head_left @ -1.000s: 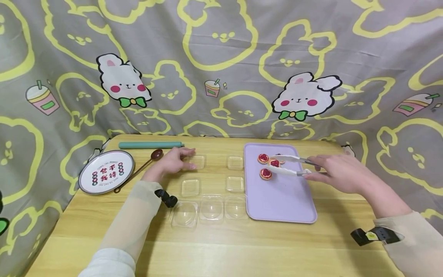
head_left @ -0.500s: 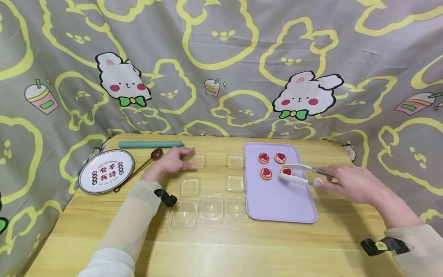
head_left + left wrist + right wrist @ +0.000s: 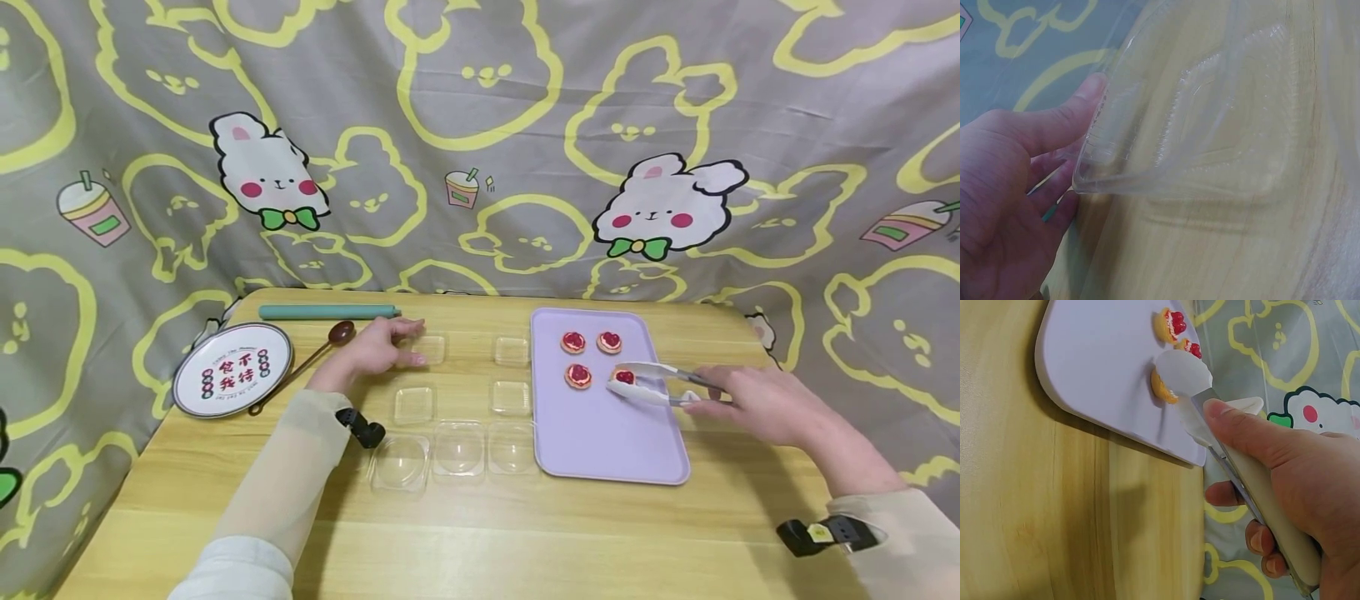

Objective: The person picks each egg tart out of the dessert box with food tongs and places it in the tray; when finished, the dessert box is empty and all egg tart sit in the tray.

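My left hand (image 3: 378,348) holds the corner of a clear plastic box (image 3: 1222,125) at the back of the table, thumb on one side of the rim and fingers on the other. The right hand (image 3: 765,402) grips tongs (image 3: 1260,481) with white scoop-shaped ends, its thumb along one arm. Those ends stand around a small fruit tart (image 3: 623,377) on the lilac tray (image 3: 600,446), one end partly covering it in the right wrist view. Beside it are three more tarts, among them one directly to its left (image 3: 578,376) and one behind it (image 3: 609,342).
Several clear boxes stand left of the tray, including a front one (image 3: 458,450) and one at its edge (image 3: 512,397). At the left lie a printed plate (image 3: 232,392), a brown spoon (image 3: 341,334) and a teal rod (image 3: 326,312). A patterned curtain (image 3: 510,167) hangs behind.
The right hand and tongs have moved right and toward the front with the tart, from between the others to the front-right spot. The left hand stays at its box.
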The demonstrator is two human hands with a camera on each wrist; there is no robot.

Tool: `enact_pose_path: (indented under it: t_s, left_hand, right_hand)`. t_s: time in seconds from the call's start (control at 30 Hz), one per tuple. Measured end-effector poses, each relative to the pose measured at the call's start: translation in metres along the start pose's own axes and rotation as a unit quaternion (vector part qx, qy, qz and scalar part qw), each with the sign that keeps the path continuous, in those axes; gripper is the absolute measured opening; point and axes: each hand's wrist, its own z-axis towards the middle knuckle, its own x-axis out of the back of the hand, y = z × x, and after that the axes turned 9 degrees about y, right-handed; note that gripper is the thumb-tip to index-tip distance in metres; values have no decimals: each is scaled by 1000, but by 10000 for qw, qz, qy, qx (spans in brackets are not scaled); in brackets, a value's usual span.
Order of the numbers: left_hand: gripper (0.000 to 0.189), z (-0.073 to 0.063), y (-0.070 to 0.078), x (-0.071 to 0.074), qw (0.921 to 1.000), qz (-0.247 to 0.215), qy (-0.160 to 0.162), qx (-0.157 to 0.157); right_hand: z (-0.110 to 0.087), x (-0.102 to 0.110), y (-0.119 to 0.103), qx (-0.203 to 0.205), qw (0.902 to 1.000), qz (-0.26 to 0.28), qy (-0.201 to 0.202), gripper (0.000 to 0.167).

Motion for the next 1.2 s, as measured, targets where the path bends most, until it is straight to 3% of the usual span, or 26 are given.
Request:
enact_pose_path:
  t_s: [0.23, 0.7, 0.93, 1.2]
  left_hand:
    - [72, -1, 2, 0, 10000, 27, -10, 26]
    - [74, -1, 2, 0, 10000, -47, -33, 54]
    - [76, -1, 0, -1, 10000, -59, -35, 69]
    - [78, -2, -2, -1, 9999, -90, -48, 42]
  right_hand:
    - [0, -3, 1, -21, 9999, 49, 91, 35]
    - [-8, 3, 0, -371, 9987, 347, 45, 64]
    - [-23, 9, 3, -545, 9967, 342, 494, 70]
    - [-45, -6, 16, -934, 9891, 545, 999, 51]
